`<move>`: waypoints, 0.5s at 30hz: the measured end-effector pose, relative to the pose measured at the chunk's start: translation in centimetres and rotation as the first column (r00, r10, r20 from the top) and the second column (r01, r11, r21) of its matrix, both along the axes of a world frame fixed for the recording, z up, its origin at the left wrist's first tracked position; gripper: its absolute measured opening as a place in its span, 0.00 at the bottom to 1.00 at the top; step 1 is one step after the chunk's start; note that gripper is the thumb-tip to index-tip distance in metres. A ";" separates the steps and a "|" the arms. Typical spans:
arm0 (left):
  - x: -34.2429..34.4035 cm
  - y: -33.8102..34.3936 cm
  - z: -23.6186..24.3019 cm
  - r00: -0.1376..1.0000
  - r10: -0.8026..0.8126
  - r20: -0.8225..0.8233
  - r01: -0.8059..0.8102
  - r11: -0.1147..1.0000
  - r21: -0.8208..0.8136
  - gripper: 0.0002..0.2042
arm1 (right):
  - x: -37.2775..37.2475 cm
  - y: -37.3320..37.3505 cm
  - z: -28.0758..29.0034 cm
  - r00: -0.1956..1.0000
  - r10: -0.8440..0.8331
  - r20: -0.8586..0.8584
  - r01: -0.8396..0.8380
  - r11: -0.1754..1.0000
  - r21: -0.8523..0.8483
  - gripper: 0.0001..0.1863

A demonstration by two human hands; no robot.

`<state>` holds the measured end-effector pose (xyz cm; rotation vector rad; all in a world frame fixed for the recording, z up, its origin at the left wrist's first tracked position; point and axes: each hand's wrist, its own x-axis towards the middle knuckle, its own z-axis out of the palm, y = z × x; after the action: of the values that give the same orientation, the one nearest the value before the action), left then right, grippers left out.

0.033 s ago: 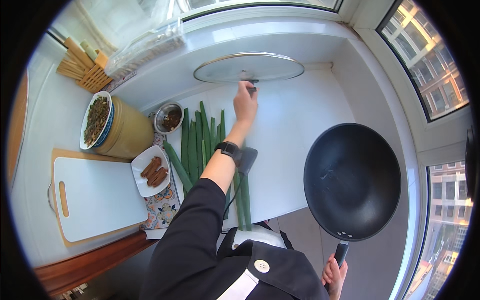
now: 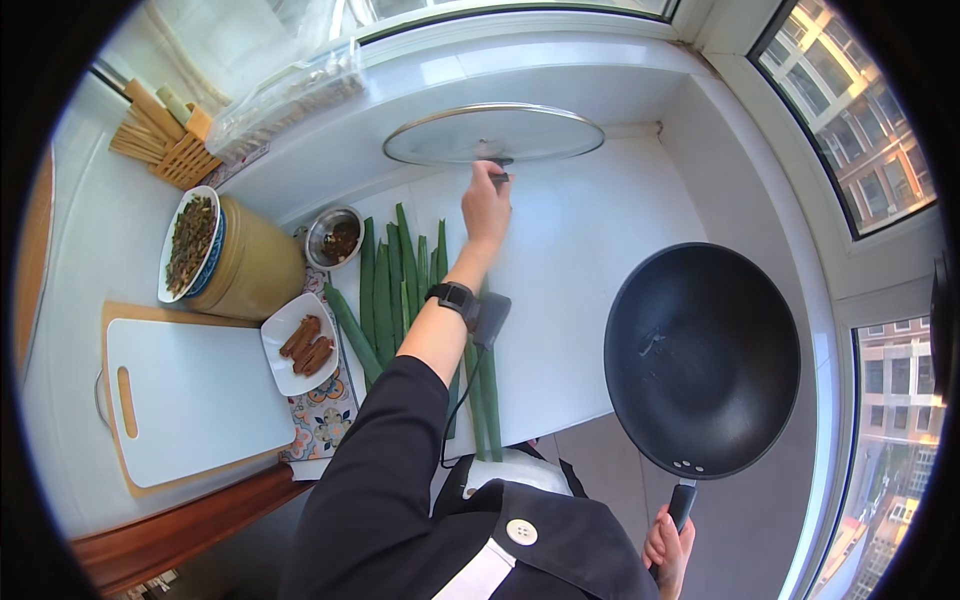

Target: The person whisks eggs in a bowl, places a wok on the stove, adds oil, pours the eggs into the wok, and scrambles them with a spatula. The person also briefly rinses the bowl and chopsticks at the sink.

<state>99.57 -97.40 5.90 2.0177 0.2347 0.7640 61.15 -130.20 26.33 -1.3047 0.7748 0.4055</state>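
Observation:
My left hand [image 2: 487,205] reaches far over the white counter and grips the black knob of a glass lid [image 2: 540,137]. The metal-rimmed lid is tilted up on edge near the back ledge. On that wrist are a black watch and a small dark device with a cable. At the right, my right hand [image 2: 668,550] is wrapped round the black handle of a dark wok [image 2: 705,370]. The wok is held up over the floor beside the counter, its inside facing me, with a small shiny mark on it. Long green leafy stalks [image 2: 384,300] lie under and beside my left forearm.
At left stand a white cutting board [image 2: 190,390], a white dish of brown pieces [image 2: 300,384], a small metal bowl [image 2: 322,248] and a tan crock [image 2: 262,258] topped by a dish of chopped food [image 2: 192,245]. Windows border the back and right. A wooden basket [image 2: 185,160] sits far left.

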 end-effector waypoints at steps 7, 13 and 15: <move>0.3 0.0 0.7 0.979 0.124 -0.159 -0.075 0.955 0.288 0.14 | 0.4 0.4 0.2 1.000 0.000 -0.001 0.000 1.000 0.013 0.10; 0.4 0.0 0.4 0.975 0.130 -0.179 -0.073 0.952 0.298 0.17 | 0.5 0.2 -0.2 1.000 0.013 0.001 -0.013 1.000 0.027 0.11; 0.0 0.6 -0.1 0.987 0.059 -0.148 -0.017 0.963 0.269 0.19 | 0.6 0.1 -0.4 1.000 0.008 -0.006 -0.008 0.999 0.041 0.11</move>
<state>99.56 -96.84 5.79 2.3388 0.2724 0.6918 61.74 -130.08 25.94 -1.2686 0.7629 0.4297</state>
